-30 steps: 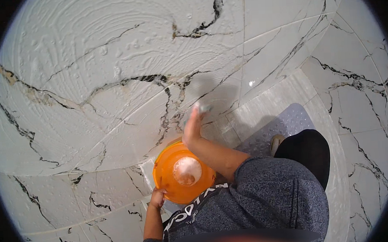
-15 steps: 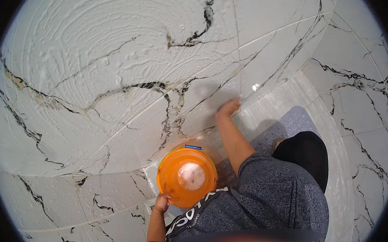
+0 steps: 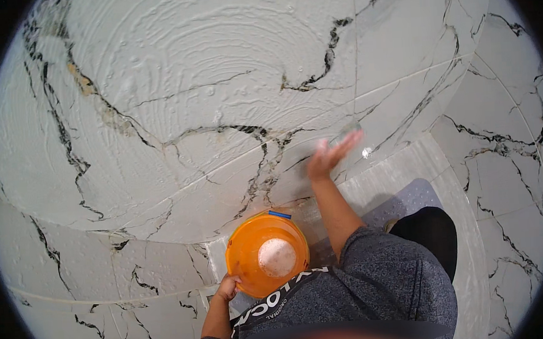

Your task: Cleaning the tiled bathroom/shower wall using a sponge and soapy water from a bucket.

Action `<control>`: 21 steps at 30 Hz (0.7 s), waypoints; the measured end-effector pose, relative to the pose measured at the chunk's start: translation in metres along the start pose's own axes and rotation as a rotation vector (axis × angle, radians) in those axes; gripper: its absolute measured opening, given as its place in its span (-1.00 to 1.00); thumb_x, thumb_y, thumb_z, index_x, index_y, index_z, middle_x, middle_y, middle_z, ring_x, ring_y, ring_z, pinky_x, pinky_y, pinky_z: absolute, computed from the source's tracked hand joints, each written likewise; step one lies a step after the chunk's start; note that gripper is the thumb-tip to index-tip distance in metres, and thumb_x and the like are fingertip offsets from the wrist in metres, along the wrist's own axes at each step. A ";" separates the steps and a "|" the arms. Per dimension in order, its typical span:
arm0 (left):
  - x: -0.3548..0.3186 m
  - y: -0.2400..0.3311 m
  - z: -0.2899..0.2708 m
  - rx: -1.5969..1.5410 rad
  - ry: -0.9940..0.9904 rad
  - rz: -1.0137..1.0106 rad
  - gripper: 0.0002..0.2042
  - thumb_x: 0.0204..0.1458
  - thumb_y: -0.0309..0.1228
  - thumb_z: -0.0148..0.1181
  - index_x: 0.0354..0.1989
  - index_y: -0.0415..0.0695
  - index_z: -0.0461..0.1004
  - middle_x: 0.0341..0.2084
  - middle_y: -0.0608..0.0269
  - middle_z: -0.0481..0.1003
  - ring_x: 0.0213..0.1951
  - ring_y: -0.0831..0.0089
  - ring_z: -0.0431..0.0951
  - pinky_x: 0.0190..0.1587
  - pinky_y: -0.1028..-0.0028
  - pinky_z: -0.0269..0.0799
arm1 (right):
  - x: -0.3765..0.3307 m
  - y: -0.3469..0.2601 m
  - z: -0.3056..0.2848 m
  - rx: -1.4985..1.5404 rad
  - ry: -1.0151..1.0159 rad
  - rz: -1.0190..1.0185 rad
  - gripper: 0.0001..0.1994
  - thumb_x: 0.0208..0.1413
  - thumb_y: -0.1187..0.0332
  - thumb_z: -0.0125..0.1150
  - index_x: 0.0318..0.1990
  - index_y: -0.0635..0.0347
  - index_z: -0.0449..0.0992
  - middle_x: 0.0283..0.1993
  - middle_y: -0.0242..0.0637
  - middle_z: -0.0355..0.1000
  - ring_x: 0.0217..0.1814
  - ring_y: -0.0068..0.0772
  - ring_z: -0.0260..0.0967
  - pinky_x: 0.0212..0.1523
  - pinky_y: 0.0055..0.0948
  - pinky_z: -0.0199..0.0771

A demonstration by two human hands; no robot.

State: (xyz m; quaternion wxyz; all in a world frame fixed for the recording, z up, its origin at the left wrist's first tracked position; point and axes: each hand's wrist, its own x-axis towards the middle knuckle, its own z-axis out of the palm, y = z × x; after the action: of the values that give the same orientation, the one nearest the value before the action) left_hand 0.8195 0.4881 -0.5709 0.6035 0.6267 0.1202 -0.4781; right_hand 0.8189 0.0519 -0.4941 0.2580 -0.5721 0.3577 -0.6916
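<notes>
- A small blue tab [image 3: 280, 214] sits on the far rim of the orange bucket [image 3: 247, 263]; it is the only label-like mark on it, a short flat rectangle. The person's dark grey top carries a black band with pale lettering across the chest, just below the bucket.
- The orange bucket is round, seen from above, with a patch of white foam [image 3: 277, 257] in its bottom. It is held low against the wall, near the person's chest, just below the wet tiles.
- The marble-look wall tiles [image 3: 175, 82], white with black veins, show curved soapy streaks across the upper part.
- The left hand [image 3: 227, 289] is closed around the bucket's near rim, fingers curled over the edge.
- The right hand [image 3: 327, 154] is raised against the wall, fingers spread and blurred; something small and pale shows at the fingertips, but I cannot tell what it is or whether the hand grips it.
- A grey-blue mat [image 3: 408, 199] lies on the floor by the person's dark-trousered leg.
</notes>
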 end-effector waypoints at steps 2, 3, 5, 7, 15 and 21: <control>0.001 0.002 -0.009 0.080 -0.028 -0.054 -0.52 -0.31 -0.64 -0.16 -0.06 -0.25 0.24 -0.29 0.18 0.42 -0.35 0.35 0.49 -0.39 0.50 0.47 | 0.025 -0.068 0.009 -0.051 -0.143 -0.359 -0.30 -0.03 0.11 -0.06 0.23 0.21 -0.14 0.31 -0.01 -0.39 0.34 0.06 -0.45 0.22 0.06 -0.51; 0.004 0.005 -0.004 0.074 -0.033 -0.048 -0.52 -0.31 -0.64 -0.16 -0.06 -0.25 0.24 -0.29 0.18 0.42 -0.35 0.35 0.49 -0.39 0.50 0.47 | 0.010 -0.085 0.019 -0.064 -0.216 -0.485 -0.31 -0.04 0.09 -0.04 0.23 0.10 -0.11 0.31 -0.06 -0.34 0.34 0.03 -0.45 0.23 0.04 -0.52; 0.005 0.013 0.015 0.041 -0.026 -0.040 -0.53 -0.31 -0.64 -0.15 -0.06 -0.25 0.23 -0.32 0.19 0.43 -0.40 0.36 0.50 -0.44 0.52 0.46 | -0.023 -0.083 0.015 -0.115 -0.318 -0.864 -0.35 -0.07 0.09 0.01 0.22 -0.09 -0.02 0.29 -0.13 -0.20 0.33 0.00 -0.41 0.23 0.02 -0.49; 0.005 0.019 0.024 0.049 -0.024 -0.003 -0.53 -0.30 -0.63 -0.15 -0.06 -0.25 0.22 -0.32 0.19 0.43 -0.40 0.36 0.50 -0.44 0.52 0.46 | -0.050 -0.047 0.009 -0.118 -0.381 -1.044 -0.40 -0.09 0.12 0.03 0.18 -0.11 0.08 0.25 -0.17 -0.09 0.32 -0.03 -0.33 0.23 0.02 -0.42; 0.010 0.016 0.029 0.199 -0.025 -0.052 -0.54 -0.24 -0.58 -0.10 -0.04 -0.17 0.23 -0.32 0.22 0.40 -0.36 0.37 0.46 -0.40 0.44 0.43 | 0.005 -0.075 0.019 0.446 -0.450 -0.809 -0.67 -0.17 0.32 0.00 -0.21 0.30 0.33 -0.16 -0.12 0.32 -0.10 -0.13 0.26 -0.07 -0.04 0.18; -0.004 -0.026 0.059 -0.012 -0.133 -0.035 -0.78 -0.02 -0.32 -0.02 -0.21 -0.11 0.30 -0.55 0.36 0.32 -0.52 0.47 0.34 -0.48 0.43 0.35 | -0.059 -0.099 -0.064 0.384 -1.947 -1.085 -0.90 -0.13 0.38 -0.06 -0.47 0.12 0.39 -0.44 -0.22 0.33 -0.38 -0.22 0.32 -0.36 -0.30 0.32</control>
State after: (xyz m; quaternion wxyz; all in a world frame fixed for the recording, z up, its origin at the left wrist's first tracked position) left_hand 0.7716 0.4451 -0.5734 0.6055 0.5875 0.0939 -0.5286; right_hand 0.7738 0.1704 -0.4579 0.1760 -0.8980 -0.4030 -0.0160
